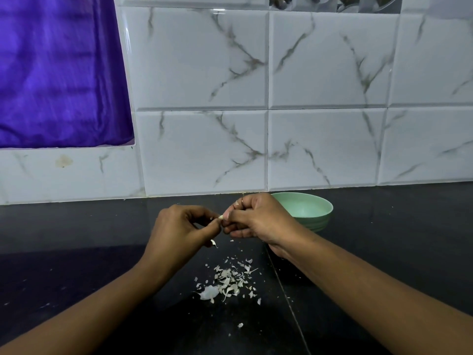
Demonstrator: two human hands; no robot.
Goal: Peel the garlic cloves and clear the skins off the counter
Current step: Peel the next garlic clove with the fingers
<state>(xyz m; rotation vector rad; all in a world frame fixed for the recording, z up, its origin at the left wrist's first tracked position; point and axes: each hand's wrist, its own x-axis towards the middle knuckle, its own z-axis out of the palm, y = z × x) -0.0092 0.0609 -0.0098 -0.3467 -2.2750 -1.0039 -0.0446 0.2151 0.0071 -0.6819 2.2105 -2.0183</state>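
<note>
One garlic clove (pixel 220 218) sits in the air above the counter (pixel 76 226), only its pale tip showing between two hands. The left hand (pixel 179 226), at the clove's 9 o'clock, pinches it with curled fingertips. The right hand (pixel 258 219), at 3 o'clock, grips its other end with fingers folded tight. One curl of skin (pixel 214 243) hangs under the left hand. At the clove's 6 o'clock, one loose heap of garlic skins (pixel 227 283) lies on the dark counter, too many flakes to count, with a single stray flake (pixel 240 325) beyond it. One green bowl (pixel 322 219) stands at 3 o'clock, partly behind the right hand. Marbled white wall tiles (pixel 204 149) rise at 12 o'clock, and one purple cloth (pixel 56 73) hangs at 10 o'clock.
</note>
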